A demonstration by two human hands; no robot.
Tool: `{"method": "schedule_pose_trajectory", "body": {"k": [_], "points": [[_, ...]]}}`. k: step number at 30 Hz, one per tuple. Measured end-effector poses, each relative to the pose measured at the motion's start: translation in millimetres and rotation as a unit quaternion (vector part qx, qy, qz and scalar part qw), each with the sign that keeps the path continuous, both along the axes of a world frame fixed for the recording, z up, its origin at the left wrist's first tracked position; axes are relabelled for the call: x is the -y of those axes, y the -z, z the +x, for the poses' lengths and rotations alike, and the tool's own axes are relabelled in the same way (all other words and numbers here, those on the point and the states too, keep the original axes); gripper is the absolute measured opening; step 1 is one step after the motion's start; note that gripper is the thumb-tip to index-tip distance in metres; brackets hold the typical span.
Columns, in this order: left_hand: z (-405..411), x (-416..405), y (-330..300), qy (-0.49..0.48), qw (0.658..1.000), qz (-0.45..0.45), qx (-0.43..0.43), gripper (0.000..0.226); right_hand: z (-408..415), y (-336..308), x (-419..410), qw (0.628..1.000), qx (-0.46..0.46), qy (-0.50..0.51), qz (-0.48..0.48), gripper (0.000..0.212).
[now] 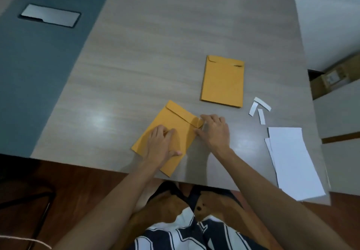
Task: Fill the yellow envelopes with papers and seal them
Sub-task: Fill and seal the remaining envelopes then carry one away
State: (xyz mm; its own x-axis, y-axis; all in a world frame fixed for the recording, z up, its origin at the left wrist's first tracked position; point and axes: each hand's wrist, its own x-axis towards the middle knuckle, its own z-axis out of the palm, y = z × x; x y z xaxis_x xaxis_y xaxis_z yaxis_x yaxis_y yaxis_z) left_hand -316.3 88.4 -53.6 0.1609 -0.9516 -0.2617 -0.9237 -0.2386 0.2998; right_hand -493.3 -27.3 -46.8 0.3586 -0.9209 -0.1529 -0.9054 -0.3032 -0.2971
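Yellow near envelope (175, 117) overhung the table (155, 45) edge; left hand (161, 146) pressed flat, right hand (213, 130) pinched its flap corner.

no readable text, labels or numbers (envelopes (223, 82) blank)

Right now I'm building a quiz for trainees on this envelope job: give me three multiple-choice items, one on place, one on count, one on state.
1. The white paper stack lies where?
A. table's right edge
B. floor
C. on an envelope

2. How many white strips lie loose?
A. one
B. three
C. six

3. The near envelope is:
A. held by both hands
B. untouched
C. lifted off the table

Key:
1 A, it sits by the table edge.
2 B, three lie beside the far envelope.
3 A, the left hand presses it while the right hand works its flap corner.
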Motion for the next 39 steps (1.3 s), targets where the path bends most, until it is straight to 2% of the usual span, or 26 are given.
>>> {"method": "schedule_pose_trajectory", "body": {"k": [3,7,11,15,20,22,26,28,31,34,36,39], "points": [[-18.6,17.3,-2.7,0.083,0.996,0.028,0.014,0.095,-35.9,5.1,-3.2,1.0,-0.008,0.024,0.008,0.049],[-36.5,34.5,-6.0,0.147,0.988,0.036,0.031,0.096,-65.7,10.8,-12.4,0.999,0.002,0.031,-0.02,0.032],[-44.9,43.9,-9.1,0.168,0.985,0.027,0.035,0.093,-78.3,20.3,-16.6,0.996,-0.009,0.024,-0.089,0.019],[-47.7,51.6,-10.9,0.184,0.982,0.034,0.036,0.09,-80.4,19.9,-16.4,0.989,0.034,0.06,-0.134,0.022],[-41.4,57.0,-9.3,0.222,0.974,0.036,0.039,0.089,-87.3,14.6,-3.4,0.971,0.118,0.206,-0.027,0.012],[-39.1,61.1,-8.6,0.214,0.976,0.022,0.026,0.079,-91.3,16.8,1.5,0.971,0.117,0.21,0.0,0.012],[-39.4,73.3,-8.8,0.179,0.984,-0.007,-0.008,0.051,-95.3,19.5,7.8,0.974,0.122,0.192,-0.005,0.012],[-42.0,79.7,-10.9,0.174,0.985,-0.008,-0.011,0.048,-94.5,21.1,8.8,0.981,0.113,0.154,-0.007,0.011],[-51.0,92.9,-17.2,0.177,0.984,0.015,0.01,0.071,-94.4,24.3,9.9,0.99,0.109,0.093,-0.009,0.014],[-59.8,106.7,-22.2,0.183,0.981,0.05,0.028,0.096,-94.8,23.3,10.0,0.991,0.113,0.078,-0.001,0.016],[-63.8,114.7,-23.7,0.192,0.979,0.06,0.033,0.097,-96.2,21.6,12.3,0.99,0.12,0.073,0.0,0.016],[-69.1,124.2,-27.1,0.199,0.979,0.036,0.035,0.087,-99.8,16.7,17.6,0.987,0.148,0.066,-0.006,0.013]]}}
